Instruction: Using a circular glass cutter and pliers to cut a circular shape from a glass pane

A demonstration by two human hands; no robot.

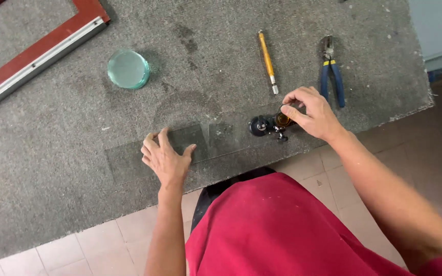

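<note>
A clear rectangular glass strip [129, 161] lies on the grey felt table [52, 168] near its front edge. My left hand [166, 159] presses flat on the strip, fingers spread. My right hand [310, 113] pinches a small black circle-cutter tool with an amber knob [271, 124], which sits on the strip's right end.
A round stack of greenish glass discs [128, 69] rests at the back left. A red-and-metal square ruler [37, 51] lies at the far left corner. A yellow-handled glass cutter [267, 60] and blue-handled pliers [332, 74] lie behind my right hand. Tiled floor shows below the table edge.
</note>
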